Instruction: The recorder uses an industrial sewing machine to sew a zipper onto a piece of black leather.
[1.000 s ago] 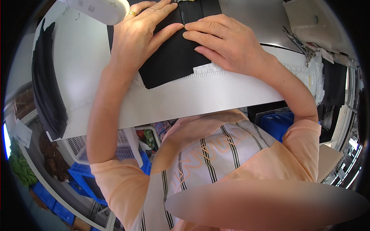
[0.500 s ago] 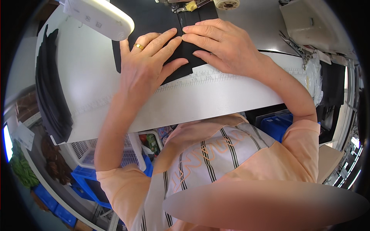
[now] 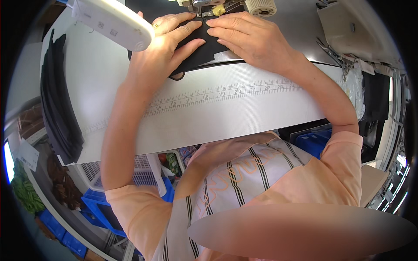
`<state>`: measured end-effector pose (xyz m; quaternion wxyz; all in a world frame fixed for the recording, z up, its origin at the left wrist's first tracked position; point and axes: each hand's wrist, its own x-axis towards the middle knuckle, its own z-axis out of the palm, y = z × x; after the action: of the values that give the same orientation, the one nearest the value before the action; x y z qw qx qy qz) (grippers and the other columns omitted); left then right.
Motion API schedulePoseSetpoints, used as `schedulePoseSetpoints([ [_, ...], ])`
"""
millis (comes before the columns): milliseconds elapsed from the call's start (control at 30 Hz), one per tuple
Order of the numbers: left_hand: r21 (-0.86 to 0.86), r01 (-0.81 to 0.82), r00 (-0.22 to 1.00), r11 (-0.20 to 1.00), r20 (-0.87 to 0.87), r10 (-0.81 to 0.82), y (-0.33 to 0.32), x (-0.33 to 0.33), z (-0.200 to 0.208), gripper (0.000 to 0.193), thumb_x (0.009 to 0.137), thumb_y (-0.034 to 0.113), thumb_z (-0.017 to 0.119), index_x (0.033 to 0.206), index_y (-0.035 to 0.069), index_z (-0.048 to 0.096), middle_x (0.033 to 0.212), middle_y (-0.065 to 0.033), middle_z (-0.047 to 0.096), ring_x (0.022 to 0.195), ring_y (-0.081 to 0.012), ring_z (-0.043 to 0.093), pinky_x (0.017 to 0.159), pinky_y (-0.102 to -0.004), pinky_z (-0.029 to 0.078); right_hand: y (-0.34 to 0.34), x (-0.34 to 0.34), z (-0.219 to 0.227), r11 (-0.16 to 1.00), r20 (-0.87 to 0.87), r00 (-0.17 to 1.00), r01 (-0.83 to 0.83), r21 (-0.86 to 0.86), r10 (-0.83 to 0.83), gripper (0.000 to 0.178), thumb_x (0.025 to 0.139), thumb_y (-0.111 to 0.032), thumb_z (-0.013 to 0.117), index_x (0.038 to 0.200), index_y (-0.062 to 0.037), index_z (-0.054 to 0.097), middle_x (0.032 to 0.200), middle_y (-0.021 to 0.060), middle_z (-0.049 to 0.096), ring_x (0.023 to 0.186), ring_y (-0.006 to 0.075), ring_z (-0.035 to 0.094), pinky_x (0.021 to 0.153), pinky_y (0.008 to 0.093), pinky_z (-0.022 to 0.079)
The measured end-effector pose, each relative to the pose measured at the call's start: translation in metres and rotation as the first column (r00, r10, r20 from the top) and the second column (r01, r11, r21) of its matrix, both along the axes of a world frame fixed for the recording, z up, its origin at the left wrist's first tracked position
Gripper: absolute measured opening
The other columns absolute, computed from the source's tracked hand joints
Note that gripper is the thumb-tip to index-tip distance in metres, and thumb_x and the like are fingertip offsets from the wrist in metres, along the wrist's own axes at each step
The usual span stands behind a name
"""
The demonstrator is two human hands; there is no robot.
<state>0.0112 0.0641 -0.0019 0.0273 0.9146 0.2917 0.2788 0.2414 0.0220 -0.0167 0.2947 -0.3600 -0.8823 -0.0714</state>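
Note:
Black fabric [image 3: 202, 48] lies on the white sewing table, its far part under the presser foot of a sewing machine [image 3: 204, 9]. My left hand [image 3: 167, 39] presses flat on the fabric with fingers stretched toward the needle area and the thumb out to the right. A gold ring is on one of its fingers. My right hand [image 3: 248, 39] rests from the other side, fingers extended and fingertips on the fabric just right of the seam line. Both sets of fingertips sit close in front of the presser foot. The fabric's far end is hidden by the machine and lamp.
A white lamp [image 3: 113, 24] hangs over my left hand. Folded black fabric pieces [image 3: 61, 100] drape over the table's left edge. Printed ruler markings [image 3: 204, 96] run along the tabletop. Metal snips [image 3: 331, 51] lie at the right. A white basket [image 3: 143, 172] stands below.
Both hands and the black fabric have moved away from me, farther toward the presser foot. More of the ruler markings now show. The machine's handwheel-like knob appears slightly shifted in view.

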Motion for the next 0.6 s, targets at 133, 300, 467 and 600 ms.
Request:
schedulePoseSetpoints([
  [133, 0.113, -0.041, 0.996, 0.993, -0.076, 0.05, -0.002, 0.001, -0.007, 0.03, 0.081, 0.026, 0.074, 0.107, 0.012, 0.071, 0.106, 0.0029, 0.067, 0.097, -0.0195, 0.063, 0.103, -0.0591, 0.034, -0.017, 0.007, 0.024, 0.885, -0.219, 0.968, 0.01, -0.465, -0.126, 0.023, 0.089, -0.021, 0.069, 0.104, -0.0039, 0.068, 0.103, 0.0047, 0.069, 0.084, 0.0145, 0.066, 0.071, 0.027, 0.056],
  [300, 0.029, -0.126, 0.992, 0.992, 0.004, 0.126, -0.021, 0.008, -0.011, 0.033, 0.08, 0.027, 0.075, 0.111, 0.017, 0.071, 0.115, 0.0016, 0.067, 0.1, -0.0191, 0.063, 0.091, -0.05, 0.043, 0.012, 0.027, 0.042, 0.19, -0.468, 0.641, -0.455, -0.87, -0.608, 0.027, 0.095, -0.026, 0.062, 0.1, -0.0004, 0.067, 0.098, 0.0092, 0.068, 0.065, 0.0084, 0.064, 0.061, 0.0229, 0.054],
  [467, -0.024, -0.153, 0.988, 0.988, -0.032, 0.152, -0.022, 0.007, -0.012, 0.034, 0.082, 0.033, 0.073, 0.113, 0.02, 0.072, 0.122, 0.0031, 0.067, 0.105, -0.0167, 0.061, 0.103, -0.0647, 0.028, 0.021, 0.034, 0.007, 0.282, -0.783, 0.524, -0.737, -0.614, -0.335, 0.021, 0.097, -0.018, 0.057, 0.108, -0.0029, 0.066, 0.107, 0.0106, 0.067, 0.08, 0.0149, 0.067, 0.067, 0.0262, 0.055],
  [600, -0.032, -0.156, 0.987, 0.987, -0.03, 0.156, -0.022, 0.008, -0.011, 0.034, 0.081, 0.032, 0.073, 0.113, 0.019, 0.073, 0.122, 0.0033, 0.068, 0.105, -0.0172, 0.06, 0.104, -0.0641, 0.026, -0.001, 0.004, 0.004, 0.984, -0.032, 0.999, 0.037, -0.175, -0.043, 0.027, 0.089, -0.027, 0.066, 0.11, -0.0098, 0.071, 0.118, -0.0012, 0.067, 0.112, 0.021, 0.058, 0.093, 0.0332, 0.049],
])
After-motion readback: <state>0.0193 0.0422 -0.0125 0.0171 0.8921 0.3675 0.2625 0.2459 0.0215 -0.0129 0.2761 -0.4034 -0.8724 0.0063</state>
